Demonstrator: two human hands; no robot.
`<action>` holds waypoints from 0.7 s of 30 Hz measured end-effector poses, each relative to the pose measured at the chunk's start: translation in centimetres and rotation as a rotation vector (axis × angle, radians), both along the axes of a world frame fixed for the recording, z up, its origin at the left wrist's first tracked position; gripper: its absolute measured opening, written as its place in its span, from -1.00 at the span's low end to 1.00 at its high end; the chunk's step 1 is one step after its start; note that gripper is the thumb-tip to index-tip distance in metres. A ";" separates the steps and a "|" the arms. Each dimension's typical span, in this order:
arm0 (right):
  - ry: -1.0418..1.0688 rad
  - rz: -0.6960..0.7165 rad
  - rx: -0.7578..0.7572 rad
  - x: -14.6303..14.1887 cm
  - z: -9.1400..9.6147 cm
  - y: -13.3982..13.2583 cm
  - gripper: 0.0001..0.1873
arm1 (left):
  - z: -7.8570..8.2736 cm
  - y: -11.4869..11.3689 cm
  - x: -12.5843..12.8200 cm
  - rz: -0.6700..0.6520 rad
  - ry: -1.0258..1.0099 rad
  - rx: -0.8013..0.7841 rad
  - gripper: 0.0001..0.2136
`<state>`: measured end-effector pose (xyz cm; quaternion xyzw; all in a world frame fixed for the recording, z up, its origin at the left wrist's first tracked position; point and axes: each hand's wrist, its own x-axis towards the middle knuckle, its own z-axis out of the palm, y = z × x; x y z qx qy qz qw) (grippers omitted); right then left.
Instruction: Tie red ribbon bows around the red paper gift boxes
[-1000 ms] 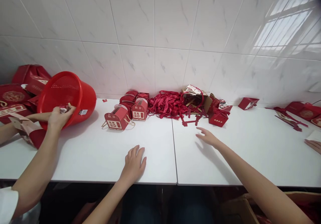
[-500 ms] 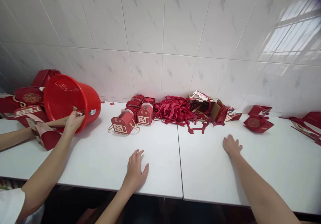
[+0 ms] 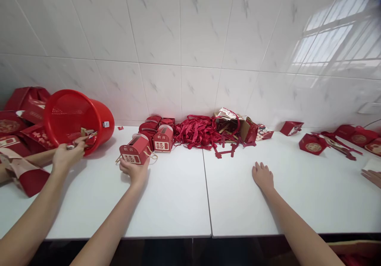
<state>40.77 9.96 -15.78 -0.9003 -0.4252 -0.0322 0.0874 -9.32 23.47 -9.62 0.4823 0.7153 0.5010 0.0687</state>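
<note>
L hand (image 3: 134,171) is laid against the near base of a red house-shaped gift box (image 3: 134,151), fingers bent and held together at its lower edge. Whether the box is actually gripped can't be told. The box sits on the white table (image 3: 166,206), left of the table seam and tilted a bit toward the L. A cord handle is seen at each end, and a white label w/ red characters on the front.

R hand (image 3: 262,176) is laid flat on the table right of the seam, palm down, fingers straight and slightly spread. Nothing is held.

A 2nd gift box (image 3: 162,139) of the same kind stands upright just behind and R of the first, near the tiled wall (image 3: 190,39). More red boxes are stacked behind it. Beside them a pile of red ribbons (image 3: 195,130) is heaped against the wall, touching an open brown carton (image 3: 238,125).

At far L a red bucket (image 3: 95,115) lies tipped on its side, mouth toward the L. A co-worker's hand (image 3: 66,157) is at its rim, w/ small wrapped items at the fingertips. Flat red bags (image 3: 12,127) are piled behind the bucket.

Well to the R, a small red box (image 3: 312,143) and another one (image 3: 291,128) lie on the table. Fingers of another person's hand (image 3: 372,175) show at the R edge.
</note>
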 end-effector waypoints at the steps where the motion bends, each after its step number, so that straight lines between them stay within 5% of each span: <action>1: -0.003 0.000 0.000 -0.2 0.0 -0.1 -0.45 | 0.3 1.1 -0.2 0.035 0.007 0.018 0.05; 5: -0.016 -0.011 0.014 -0.6 0.1 -0.3 -0.46 | 0.3 3.7 -1.1 0.138 0.020 0.017 0.17; 9: -0.021 -0.020 0.038 -0.7 0.5 -0.1 -0.48 | 0.0 4.3 -1.9 0.187 -0.003 -0.003 0.09; 21: -0.029 -0.005 0.082 -3.2 1.5 -1.7 -0.51 | 0.0 -0.1 -0.1 -0.028 0.060 -0.017 0.05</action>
